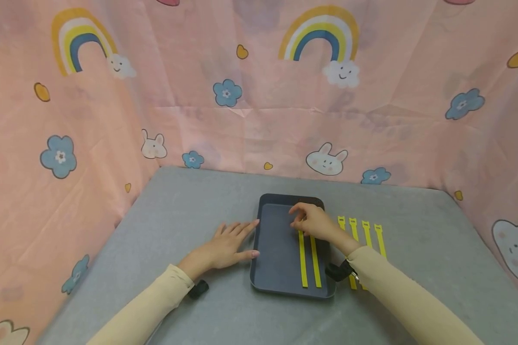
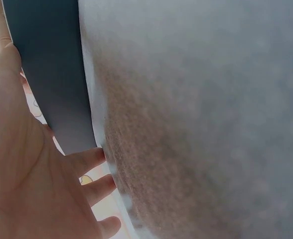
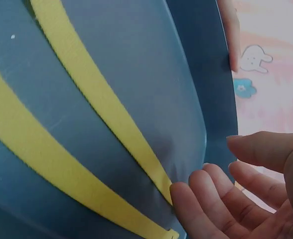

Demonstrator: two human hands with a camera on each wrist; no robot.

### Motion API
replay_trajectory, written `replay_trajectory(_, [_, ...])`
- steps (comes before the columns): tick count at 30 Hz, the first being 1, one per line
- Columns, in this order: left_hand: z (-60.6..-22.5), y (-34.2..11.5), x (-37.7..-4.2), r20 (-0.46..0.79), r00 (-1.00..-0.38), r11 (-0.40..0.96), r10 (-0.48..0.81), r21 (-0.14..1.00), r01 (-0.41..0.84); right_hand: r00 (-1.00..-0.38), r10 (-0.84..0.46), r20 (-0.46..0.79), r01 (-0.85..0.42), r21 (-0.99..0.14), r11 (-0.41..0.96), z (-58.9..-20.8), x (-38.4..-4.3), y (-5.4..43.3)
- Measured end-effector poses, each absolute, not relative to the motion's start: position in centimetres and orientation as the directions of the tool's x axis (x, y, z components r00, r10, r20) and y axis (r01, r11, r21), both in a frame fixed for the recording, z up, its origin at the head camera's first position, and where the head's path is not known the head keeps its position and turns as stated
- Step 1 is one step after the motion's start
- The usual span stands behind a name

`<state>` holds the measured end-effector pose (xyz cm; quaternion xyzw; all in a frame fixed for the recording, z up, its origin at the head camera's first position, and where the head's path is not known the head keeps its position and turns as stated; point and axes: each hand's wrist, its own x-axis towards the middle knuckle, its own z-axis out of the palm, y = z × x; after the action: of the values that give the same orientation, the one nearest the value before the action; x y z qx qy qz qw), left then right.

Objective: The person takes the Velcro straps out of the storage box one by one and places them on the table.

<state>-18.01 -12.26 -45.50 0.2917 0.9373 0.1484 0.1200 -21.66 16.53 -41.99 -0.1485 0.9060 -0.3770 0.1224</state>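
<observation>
A dark grey-blue rectangular tray lies lengthwise on the table. Two yellow strap ties sit side by side in its right half: a left strap and a right strap. My left hand rests against the tray's left edge with spread, straight fingers; the left wrist view has this hand beside the tray's outer wall. Over the straps' far ends hovers my right hand. In the right wrist view its fingers are loosely bent, thumb apart, with nothing pinched; a fingertip is close to one strap's end.
Several more yellow strap ties with slotted heads lie in a row right of the tray, partly covered by my right forearm. The grey table is bordered by pink printed cloth at the back and sides.
</observation>
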Motion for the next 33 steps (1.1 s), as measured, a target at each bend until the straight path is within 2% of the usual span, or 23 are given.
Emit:
replay_trajectory(16, [-45.15, -12.16, -17.88, -0.158, -0.807, 0.802, 0.568, 0.328, 0.5, -0.931, -0.351, -0.1, -0.191, -0.685, 0.703, -42.4, -21.38, 16.29])
replay_trajectory(23, [-45.21, -12.24, -17.93, -0.15, -0.808, 0.798, 0.57, 0.335, 0.501, -0.926, -0.347, -0.146, -0.155, -0.693, 0.704, -42.27, -21.35, 16.21])
replay_trajectory(33, [-45.01, -12.2, -17.76, -0.157, -0.811, 0.804, 0.564, 0.328, 0.496, -0.926, -0.351, -0.142, -0.16, -0.695, 0.701, -42.58, -21.3, 15.5])
